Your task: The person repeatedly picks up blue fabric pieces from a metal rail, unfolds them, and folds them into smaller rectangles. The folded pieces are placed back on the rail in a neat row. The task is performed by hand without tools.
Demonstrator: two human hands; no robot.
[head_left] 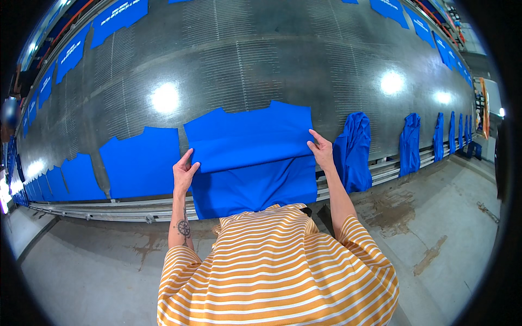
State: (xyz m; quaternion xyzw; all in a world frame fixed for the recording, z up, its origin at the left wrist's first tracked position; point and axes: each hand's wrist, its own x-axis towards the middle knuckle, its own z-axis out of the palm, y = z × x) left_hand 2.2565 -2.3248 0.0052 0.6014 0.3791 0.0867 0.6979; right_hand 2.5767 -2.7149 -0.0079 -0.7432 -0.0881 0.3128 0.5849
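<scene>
A blue fabric panel (pixel 250 136), cut with a shaped neckline and shoulders, lies in front of me on the grey table. Its far part is smooth, and a fold crosses its middle. The nearer part is loosely wrinkled and hangs over the table's edge toward my body. At the left end of the fold my left hand (pixel 186 173) grips the fabric edge between thumb and index finger. My right hand (pixel 322 151) pinches the opposite edge, a little farther away. Parts of the curled fingers on both hands are hidden.
Flat blue panels (pixel 141 163) line the near edge to my left. Bunched blue pieces (pixel 354 152) hang over the metal rail on the right. Printed blue panels (pixel 119 22) lie along the far side of the long table (pixel 293 70).
</scene>
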